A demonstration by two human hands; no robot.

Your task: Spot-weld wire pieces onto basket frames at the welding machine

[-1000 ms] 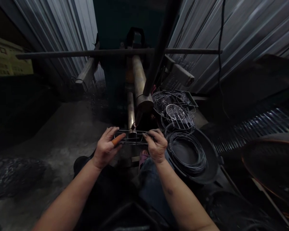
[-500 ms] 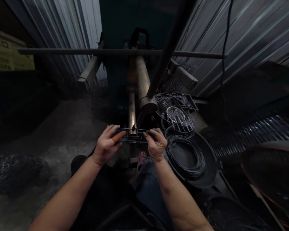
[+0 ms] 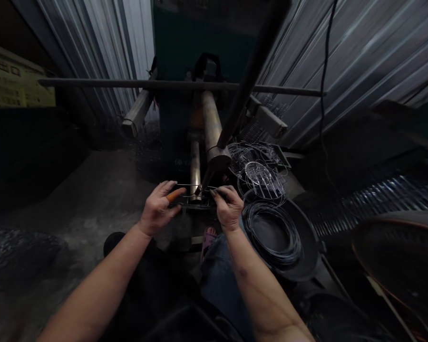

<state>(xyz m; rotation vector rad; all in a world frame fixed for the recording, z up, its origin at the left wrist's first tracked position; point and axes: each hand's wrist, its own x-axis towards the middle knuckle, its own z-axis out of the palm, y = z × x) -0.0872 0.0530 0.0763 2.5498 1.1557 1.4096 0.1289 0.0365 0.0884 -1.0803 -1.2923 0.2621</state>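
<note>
A thin wire frame [image 3: 196, 205] spans the gap between my two hands, just at the tip of the lower brass-coloured rod [image 3: 195, 166] of the machine. My left hand [image 3: 160, 206] grips its left end, with an orange finger cover [image 3: 176, 194] on one finger. At the other end, my right hand [image 3: 228, 205] pinches the frame between thumb and fingers. The upper, thicker cylinder [image 3: 212, 123] juts out above, and a dark slanting bar [image 3: 238, 95] comes down beside it. Part of the frame is hidden behind my fingers.
To the right, a coil of wire [image 3: 273, 232] lies in a round black pan [image 3: 308, 242]. Behind it is a heap of wire pieces [image 3: 258, 171]. A long horizontal bar [image 3: 128, 84] crosses ahead. A yellow crate [image 3: 21, 80] stands at left; a large round basin [image 3: 399, 256] is at right.
Both hands stay on the wire frame, which has shifted and tilted slightly against the lower rod tip. The whole view has moved a little.
</note>
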